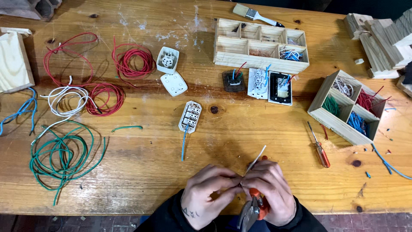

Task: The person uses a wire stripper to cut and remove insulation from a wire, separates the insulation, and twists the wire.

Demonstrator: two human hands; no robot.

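Stripping a white wire [256,158] at the table's [141,172] near edge, left hand [209,193] pinching it, right hand [270,189] clenched on orange-handled pliers [254,209]; likely needing a steady pull next

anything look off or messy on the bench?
Mostly working clutter. A white socket lies opened with a blue wire hanging out, its mates apart nearby. Small blue and red wire offcuts litter the table's right side. Wire coils sprawl loose at left.
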